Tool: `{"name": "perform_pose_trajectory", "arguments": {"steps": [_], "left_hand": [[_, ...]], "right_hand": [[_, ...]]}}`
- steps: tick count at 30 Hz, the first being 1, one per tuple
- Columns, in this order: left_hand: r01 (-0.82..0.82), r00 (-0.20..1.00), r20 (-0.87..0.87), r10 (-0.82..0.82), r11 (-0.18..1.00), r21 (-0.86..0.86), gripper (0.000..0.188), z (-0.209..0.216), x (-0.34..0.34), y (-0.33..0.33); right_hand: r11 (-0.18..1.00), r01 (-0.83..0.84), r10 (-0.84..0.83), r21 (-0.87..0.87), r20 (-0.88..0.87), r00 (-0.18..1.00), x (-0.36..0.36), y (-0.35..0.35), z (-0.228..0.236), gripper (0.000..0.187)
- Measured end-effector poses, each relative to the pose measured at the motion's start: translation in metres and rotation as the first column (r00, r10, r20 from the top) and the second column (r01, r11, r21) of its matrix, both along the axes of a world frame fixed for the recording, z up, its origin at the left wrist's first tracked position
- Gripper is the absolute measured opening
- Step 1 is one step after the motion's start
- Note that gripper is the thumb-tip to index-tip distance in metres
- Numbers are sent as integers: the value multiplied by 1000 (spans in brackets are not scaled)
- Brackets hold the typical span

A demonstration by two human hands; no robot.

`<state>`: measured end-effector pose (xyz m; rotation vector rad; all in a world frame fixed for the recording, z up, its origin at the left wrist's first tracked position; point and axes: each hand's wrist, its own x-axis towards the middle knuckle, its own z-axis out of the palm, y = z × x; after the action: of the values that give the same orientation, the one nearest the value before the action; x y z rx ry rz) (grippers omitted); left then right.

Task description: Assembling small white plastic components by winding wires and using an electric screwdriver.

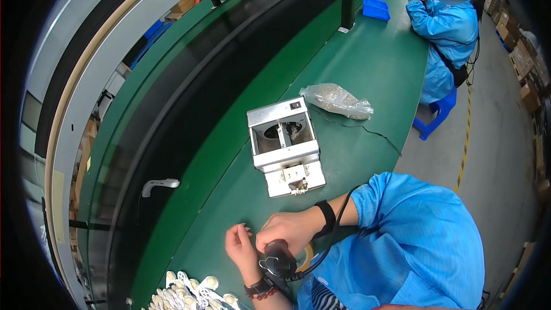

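Note:
My right hand (290, 232) is wrapped round a dark electric screwdriver (279, 259) with a black cord and a wire loop at its end. Close beside it on the left, my left hand (241, 251) has its fingers curled; whatever they may hold is hidden. The screwdriver's tip is out of sight. Beyond both hands stands a silver metal screw feeder (285, 148) with an open top and a dark round opening inside. Several white plastic parts with round ends (186, 293) lie heaped near my left forearm. Part of a yellow tape roll (308, 257) shows behind my right hand.
A clear bag of small pieces (337, 101) lies behind the feeder, with a thin cable (367, 131) running right. One white curved part (160, 185) sits on the dark conveyor belt (189, 132). Farther off are a blue bin (376, 8) and a seated co-worker (445, 34).

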<state>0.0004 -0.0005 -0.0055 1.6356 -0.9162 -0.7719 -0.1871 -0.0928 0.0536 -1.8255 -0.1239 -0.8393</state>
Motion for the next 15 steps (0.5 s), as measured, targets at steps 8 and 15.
{"name": "perform_pose_trajectory", "arguments": {"steps": [8, 15], "left_hand": [[-16, 999, -42, 15, 1000, -14, 13, 7, -4, 0], [-16, 1000, -1, 16, 1000, 13, 13, 12, -5, 0]], "right_hand": [[1000, -1, 1, 0, 1, 1000, -1, 0, 1, 29], [1000, -3, 3, -9, -15, 1000, 0, 1, 0, 27]]}}
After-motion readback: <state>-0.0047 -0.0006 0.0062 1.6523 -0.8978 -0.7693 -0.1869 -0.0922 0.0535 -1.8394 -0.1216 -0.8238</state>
